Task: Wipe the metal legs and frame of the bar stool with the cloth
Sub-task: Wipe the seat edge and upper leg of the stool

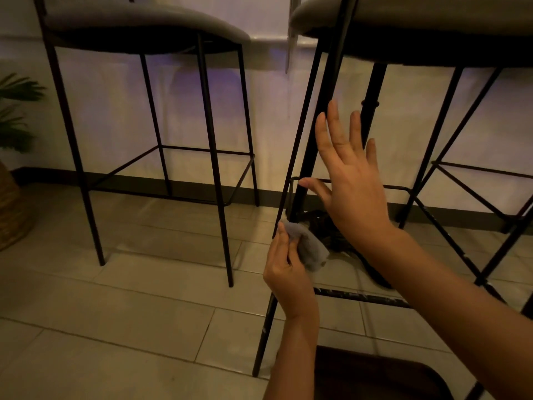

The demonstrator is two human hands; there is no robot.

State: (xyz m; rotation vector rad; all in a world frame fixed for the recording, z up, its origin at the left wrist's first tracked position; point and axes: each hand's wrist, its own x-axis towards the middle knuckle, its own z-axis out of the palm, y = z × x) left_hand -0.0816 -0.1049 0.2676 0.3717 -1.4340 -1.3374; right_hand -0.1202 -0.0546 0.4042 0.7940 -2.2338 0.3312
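Bar stool (326,116) top cropped, cloth (310,245) part-hidden

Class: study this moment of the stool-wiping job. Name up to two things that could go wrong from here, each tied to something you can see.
1. The left hand holds the cloth bunched against the near leg; little fabric may touch metal, leaving streaks.
2. The right hand is open and grips nothing, so pushing on the leg might shift the stool.

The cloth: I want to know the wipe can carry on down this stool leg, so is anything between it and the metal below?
Nothing visible blocks it. The left hand holds the cloth against the front leg, which runs bare down to the tiled floor. The right hand is open, higher up and off to the side.
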